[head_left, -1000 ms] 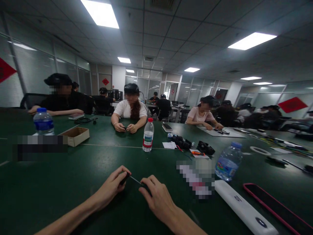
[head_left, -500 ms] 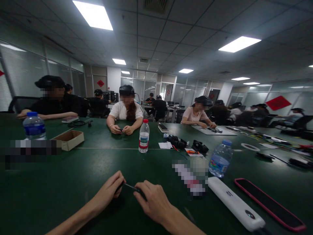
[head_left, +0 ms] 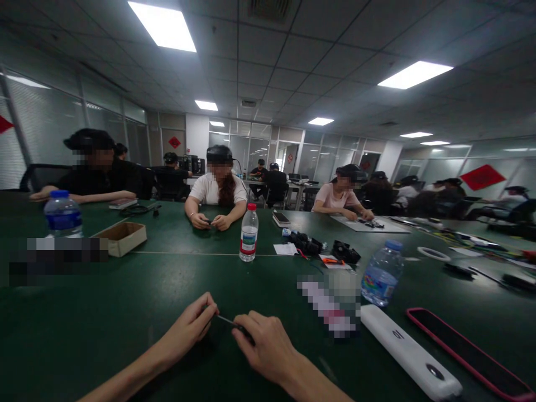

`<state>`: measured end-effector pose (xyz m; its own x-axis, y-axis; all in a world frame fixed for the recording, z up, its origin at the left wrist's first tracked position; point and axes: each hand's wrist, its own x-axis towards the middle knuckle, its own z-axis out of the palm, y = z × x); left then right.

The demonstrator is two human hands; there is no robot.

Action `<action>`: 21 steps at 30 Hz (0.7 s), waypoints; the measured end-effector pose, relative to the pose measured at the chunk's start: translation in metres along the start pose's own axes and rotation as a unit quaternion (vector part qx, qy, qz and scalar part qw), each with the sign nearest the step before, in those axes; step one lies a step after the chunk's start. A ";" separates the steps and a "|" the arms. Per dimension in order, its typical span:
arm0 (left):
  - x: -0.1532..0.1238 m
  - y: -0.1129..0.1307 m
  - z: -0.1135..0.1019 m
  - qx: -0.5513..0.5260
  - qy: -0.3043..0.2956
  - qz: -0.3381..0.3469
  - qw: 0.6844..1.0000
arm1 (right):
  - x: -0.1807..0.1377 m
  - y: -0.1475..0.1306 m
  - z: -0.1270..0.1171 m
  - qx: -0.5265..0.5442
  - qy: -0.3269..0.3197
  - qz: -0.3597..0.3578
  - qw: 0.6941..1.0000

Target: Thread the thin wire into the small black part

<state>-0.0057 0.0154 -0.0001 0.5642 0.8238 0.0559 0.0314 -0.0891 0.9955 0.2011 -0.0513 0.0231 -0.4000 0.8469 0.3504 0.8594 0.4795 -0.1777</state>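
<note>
My right hand (head_left: 270, 341) is closed around the dark handle of a screwdriver (head_left: 226, 320). Its thin metal shaft points left, and the tip reaches the fingertips of my left hand (head_left: 196, 322). Those left fingers are pinched together on a small dark piece, almost wholly hidden behind them, so its kind cannot be made out. Both hands are just above the green table (head_left: 167, 279), close to its near side. Beyond them stands a water bottle with a red cap (head_left: 248, 237).
To the right are a blue-capped bottle (head_left: 382, 274), a long white device (head_left: 410, 352) and a pink-rimmed dark tray (head_left: 467, 349). Black parts (head_left: 307, 243) lie farther back. An open cardboard box (head_left: 125, 239) is at left. Several people sit around, one opposite in white (head_left: 220, 192).
The view has shifted slightly, so the surroundings appear a little farther right. My hands keep nearly the same pose; the dark piece in my left fingers shows less than before.
</note>
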 end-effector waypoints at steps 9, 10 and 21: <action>-0.002 0.003 0.000 0.016 -0.009 0.001 1.000 | 0.001 0.003 0.003 0.016 0.011 -0.004 1.000; -0.002 0.003 0.000 0.023 -0.011 0.005 1.000 | 0.001 0.003 0.002 0.021 0.011 -0.003 1.000; -0.005 0.006 0.004 0.184 0.020 0.069 0.980 | 0.000 0.001 0.000 0.019 -0.012 0.009 1.000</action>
<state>-0.0054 0.0087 0.0057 0.5518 0.8098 0.1992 0.2553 -0.3914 0.8841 0.2022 -0.0510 0.0231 -0.3914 0.8608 0.3252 0.8543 0.4713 -0.2191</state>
